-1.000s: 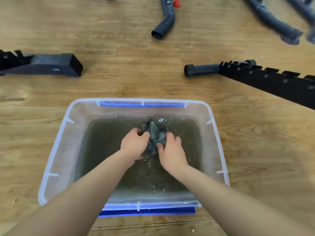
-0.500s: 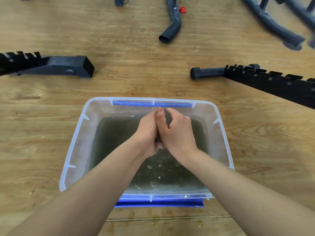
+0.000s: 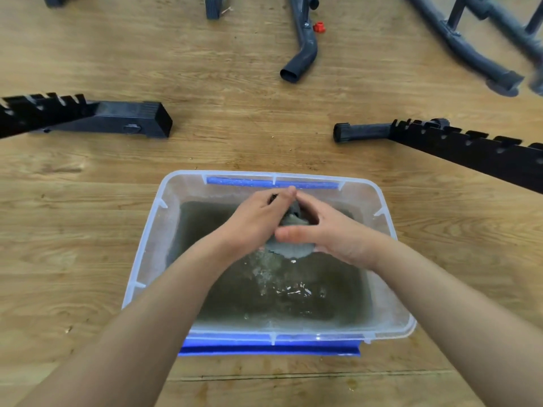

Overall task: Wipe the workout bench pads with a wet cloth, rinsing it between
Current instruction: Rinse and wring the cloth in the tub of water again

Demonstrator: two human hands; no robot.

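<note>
A clear plastic tub (image 3: 147, 245) with blue handles sits on the wooden floor, holding murky water (image 3: 279, 295). Above the water, my left hand (image 3: 252, 221) and my right hand (image 3: 329, 233) are pressed together around a wet grey cloth (image 3: 289, 248). The cloth bulges out below and between the hands, and water drips from it, rippling the surface. Most of the cloth is hidden by my fingers. No bench pads are in view.
Black notched frame bars lie on the floor at the left (image 3: 88, 118) and the right (image 3: 455, 145) beyond the tub. Grey metal tubes (image 3: 302, 54) and a curved frame leg (image 3: 470, 51) lie farther back, with a small red knob (image 3: 318, 27).
The hands lifted the cloth out of the water and clasped it together. They now sit slightly apart, with more cloth showing underneath. The view has shifted, so the tub sits farther right.
</note>
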